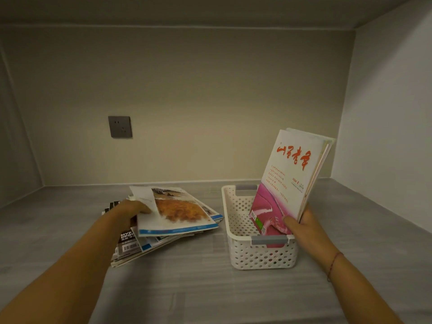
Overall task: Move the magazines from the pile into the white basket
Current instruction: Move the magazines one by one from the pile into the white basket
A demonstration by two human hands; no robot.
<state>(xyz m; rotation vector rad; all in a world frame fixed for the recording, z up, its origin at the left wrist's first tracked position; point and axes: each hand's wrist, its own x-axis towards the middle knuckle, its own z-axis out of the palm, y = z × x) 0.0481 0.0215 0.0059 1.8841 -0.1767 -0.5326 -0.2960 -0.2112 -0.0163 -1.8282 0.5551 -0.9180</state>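
Note:
A pile of magazines point(163, 239) lies on the grey surface at centre left. My left hand point(127, 213) grips the left edge of the top magazine point(177, 211), which has an orange landscape cover, and its edge is lifted off the pile. To the right stands the white perforated basket point(259, 253). Several magazines stand upright in it, leaning right; the front one point(287, 174) is white and pink with red lettering. My right hand point(304, 228) holds these upright magazines at their lower right edge.
A grey wall socket point(120, 126) is set in the back wall. A side wall point(385, 127) closes the space on the right, close to the basket. Bare grey surface point(210, 291) lies in front of the pile and the basket.

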